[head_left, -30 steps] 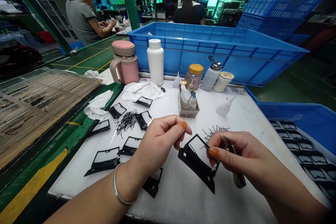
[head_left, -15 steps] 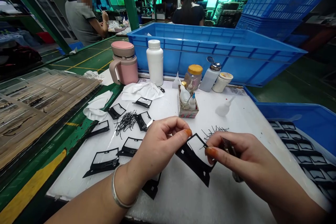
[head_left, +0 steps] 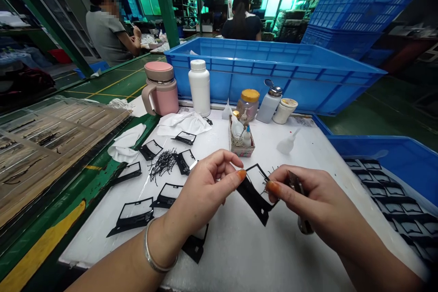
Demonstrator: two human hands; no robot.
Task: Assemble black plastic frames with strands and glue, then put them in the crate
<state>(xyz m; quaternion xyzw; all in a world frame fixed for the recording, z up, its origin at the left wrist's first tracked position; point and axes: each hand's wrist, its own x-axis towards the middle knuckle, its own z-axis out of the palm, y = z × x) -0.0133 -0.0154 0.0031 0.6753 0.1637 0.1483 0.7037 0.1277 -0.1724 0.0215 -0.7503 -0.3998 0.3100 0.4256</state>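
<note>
Between my two hands a black plastic frame (head_left: pixel 253 201) is tilted above the white work surface. My left hand (head_left: pixel 208 187) is closed at its upper left corner, thumb on the edge and the other fingers curled behind. My right hand (head_left: pixel 311 196) pinches the frame's right edge between thumb and forefinger. Tucked in that same palm is a metal hand tool (head_left: pixel 304 226), its kind mostly hidden by my fingers. Several like frames (head_left: pixel 135 214) lie at the left, around a heap of thin black strips (head_left: pixel 162 164). More strips show behind my right fingers.
A small box of dropper bottles (head_left: pixel 242 150) stands ahead, with a squeeze bottle (head_left: pixel 287 143) to its right. Behind are a pink mug (head_left: pixel 162 93), a white bottle (head_left: pixel 199 89) and a large blue crate (head_left: pixel 290 77). A blue bin (head_left: pixel 417 150) at right holds rows of frames. Two people sit beyond.
The held frame has shifted slightly up and left in view, still between my hands. My left forefinger is lifted a little further from the thumb. The whole view has moved slightly.
</note>
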